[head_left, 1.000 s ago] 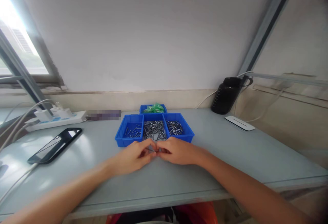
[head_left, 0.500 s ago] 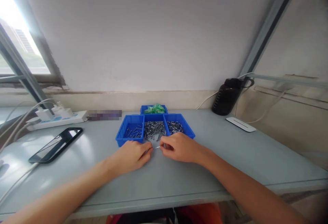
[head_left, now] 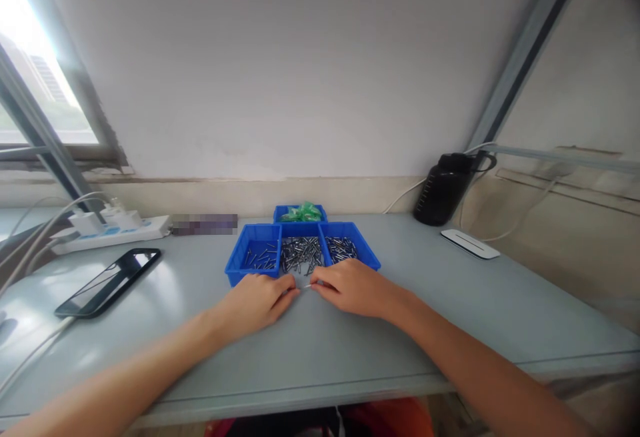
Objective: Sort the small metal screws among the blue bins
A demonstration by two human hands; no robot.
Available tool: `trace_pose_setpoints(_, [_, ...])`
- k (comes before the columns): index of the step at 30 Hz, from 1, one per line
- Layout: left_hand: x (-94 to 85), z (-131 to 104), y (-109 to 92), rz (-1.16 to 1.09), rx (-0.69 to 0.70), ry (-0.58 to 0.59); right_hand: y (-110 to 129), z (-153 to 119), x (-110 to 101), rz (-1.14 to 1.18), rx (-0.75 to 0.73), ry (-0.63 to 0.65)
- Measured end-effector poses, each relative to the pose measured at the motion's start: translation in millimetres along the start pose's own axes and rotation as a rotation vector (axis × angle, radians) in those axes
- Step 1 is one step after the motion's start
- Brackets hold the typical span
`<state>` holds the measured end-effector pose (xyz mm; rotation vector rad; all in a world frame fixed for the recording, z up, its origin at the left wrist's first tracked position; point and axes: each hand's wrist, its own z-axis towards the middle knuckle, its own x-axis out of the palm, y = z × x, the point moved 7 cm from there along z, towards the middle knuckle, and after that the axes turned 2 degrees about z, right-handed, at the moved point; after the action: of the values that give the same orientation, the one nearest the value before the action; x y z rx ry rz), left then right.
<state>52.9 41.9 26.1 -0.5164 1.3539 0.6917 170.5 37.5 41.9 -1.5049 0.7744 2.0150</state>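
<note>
Between my two hands is a thin, shiny screw [head_left: 307, 286], held level just above the table in front of the bins; its ends are hidden by fingertips. My left hand [head_left: 260, 300] is closed in a pinch at its left end. From the other side, the thumb and fingers of my right hand [head_left: 347, 287] pinch its right end. Just beyond lie a left blue bin [head_left: 235, 262] with a few loose screws, a heap of metal screws [head_left: 301, 251] in the middle, and a right blue bin [head_left: 367, 250] holding many short metal pieces.
Behind these sits another blue bin [head_left: 279, 212] with a green plastic bag [head_left: 303, 212]. A phone [head_left: 110, 283] and a power strip [head_left: 150, 229] with cables lie at left. At right are a black bottle [head_left: 443, 190] and a flat white device [head_left: 470, 243].
My hands stay almost in place. The right fingertips have shifted slightly left, and the gap between the two hands is a little narrower.
</note>
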Motion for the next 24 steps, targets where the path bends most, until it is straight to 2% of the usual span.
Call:
trace_pose_setpoints(3, [-5.7,-1,-2,-0.059,0.020,-0.063,2,0,4,-0.014,0.015,0.057])
trace_pose_setpoints(9, [-14.1,-6,-20,-0.104,0.210,-0.131,12,-1,12,-0.002,-0.027,0.098])
trace_pose_setpoints(11, [-16.1,-7,-22,-0.091,0.236,-0.143,10,-1,13,0.002,-0.017,0.099])
trace_pose_setpoints(15, [-15.2,-5,-15,-0.029,0.148,-0.135,1,-2,8,0.044,0.045,0.057])
trace_pose_setpoints(19, [-5.8,-3,-5,0.046,0.056,-0.065,-6,-3,-1,0.073,0.109,-0.014])
trace_pose_setpoints(24, [4.0,-1,-6,0.075,0.058,0.015,7,-3,-6,0.124,-0.015,-0.060])
